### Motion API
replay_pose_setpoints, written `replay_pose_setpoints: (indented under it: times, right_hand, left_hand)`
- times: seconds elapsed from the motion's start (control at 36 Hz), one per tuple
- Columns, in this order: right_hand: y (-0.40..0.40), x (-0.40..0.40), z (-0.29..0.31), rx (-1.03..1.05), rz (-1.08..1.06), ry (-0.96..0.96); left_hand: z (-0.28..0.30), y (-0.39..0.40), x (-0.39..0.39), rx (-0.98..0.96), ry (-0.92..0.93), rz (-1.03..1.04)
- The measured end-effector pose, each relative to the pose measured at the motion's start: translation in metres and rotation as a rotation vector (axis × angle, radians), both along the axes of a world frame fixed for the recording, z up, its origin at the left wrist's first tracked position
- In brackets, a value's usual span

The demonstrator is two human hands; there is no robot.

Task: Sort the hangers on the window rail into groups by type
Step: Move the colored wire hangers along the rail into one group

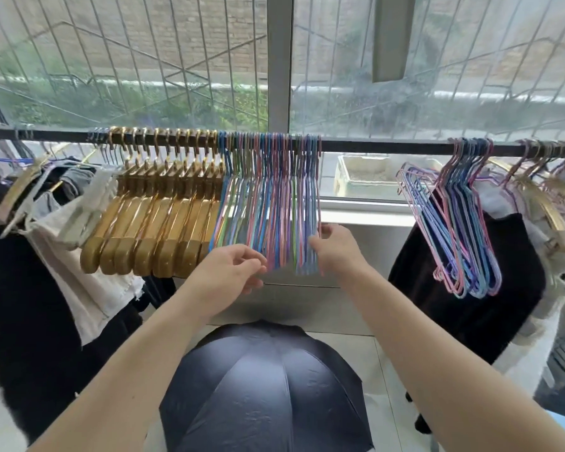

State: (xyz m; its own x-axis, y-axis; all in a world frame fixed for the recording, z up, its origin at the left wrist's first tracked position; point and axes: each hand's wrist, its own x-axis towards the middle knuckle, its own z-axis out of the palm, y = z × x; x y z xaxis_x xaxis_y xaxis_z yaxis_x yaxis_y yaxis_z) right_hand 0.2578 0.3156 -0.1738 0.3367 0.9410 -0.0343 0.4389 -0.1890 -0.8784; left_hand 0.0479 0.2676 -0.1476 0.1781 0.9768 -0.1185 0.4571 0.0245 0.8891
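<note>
A dark window rail [372, 145] runs across the view. Several gold hangers [157, 223] hang packed together left of centre. Right beside them hangs a tight bunch of thin coloured wire hangers [268, 203] in pink, blue, green and purple. My left hand [232, 272] is at the bunch's lower left edge, fingers curled toward the wires. My right hand [335, 249] touches the bunch's lower right edge, fingertips on the outermost wires. A second, smaller bunch of coloured wire hangers [460, 223] hangs farther right, tilted.
An open dark umbrella [265, 386] stands on the floor below my arms. Clothes on hangers fill the left end [46, 256] and right end [470, 288] of the rail. A window with metal bars [177, 60] is behind.
</note>
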Motion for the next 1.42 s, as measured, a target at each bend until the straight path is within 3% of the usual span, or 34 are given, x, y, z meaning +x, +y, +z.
replay_pose_setpoints:
  times: [0.22, 0.42, 0.56, 0.72, 0.86, 1.22, 1.42]
  right_hand:
    - [-0.009, 0.004, -0.002, 0.124, -0.092, -0.144]
    - [-0.029, 0.014, 0.003, 0.404, -0.215, -0.137]
    - [-0.021, 0.025, 0.038, 0.582, -0.267, -0.507]
    - [0.013, 0.039, 0.100, 0.440, -0.308, -0.651]
    - [0.028, 0.054, 0.094, 0.272, -0.284, -0.624]
    - [-0.075, 0.097, -0.111, -0.166, -0.303, -0.276]
    - [-0.134, 0.075, -0.166, -0.316, -0.252, 0.248]
  left_hand:
    - [-0.001, 0.010, -0.002, -0.010, -0.059, -0.024]
    - [-0.001, 0.005, -0.001, -0.011, -0.086, -0.049]
    - [-0.007, 0.005, -0.003, -0.036, -0.107, -0.044]
    - [-0.010, 0.002, -0.008, -0.044, -0.123, -0.041]
    - [-0.020, -0.002, -0.018, -0.054, -0.100, -0.038]
    - [-0.123, -0.032, 0.004, -0.349, -0.035, -0.119]
    - [-0.215, -0.036, 0.000, -0.436, 0.178, -0.076]
